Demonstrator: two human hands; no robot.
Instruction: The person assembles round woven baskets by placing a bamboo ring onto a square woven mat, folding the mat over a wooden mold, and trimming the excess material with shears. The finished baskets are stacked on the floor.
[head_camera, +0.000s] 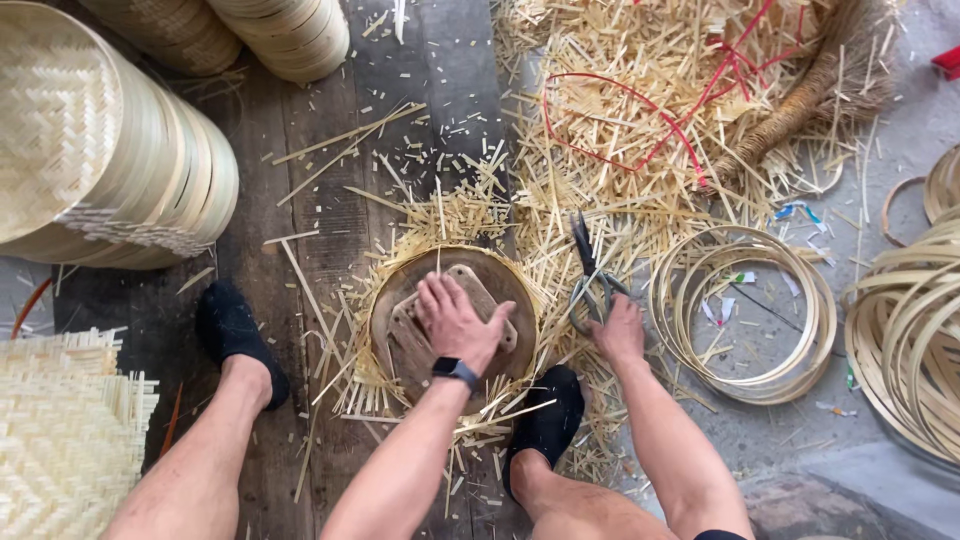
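two hands: left hand (455, 320) presses one wooden disc (452, 318), right hand (618, 330) grips one scissors (588, 272).

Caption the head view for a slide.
Left hand presses a round wooden mould onto woven bamboo while the right hand grips scissors.

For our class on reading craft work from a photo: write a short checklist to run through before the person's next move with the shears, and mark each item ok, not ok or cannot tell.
1. Left hand pressing flat on the round wooden form: ok.
2. Form seated inside the woven bamboo mat, with strip ends sticking out all round: ok.
3. Right hand on the handles of the shears: ok.
4. Shear blades closed and pointing away from the person: ok, they look closed.
5. Both black shoes clear of the blades: ok.
6. Bamboo hoops beside the right hand: ok.
7. Mat centred under the form: cannot tell, the form hides it.
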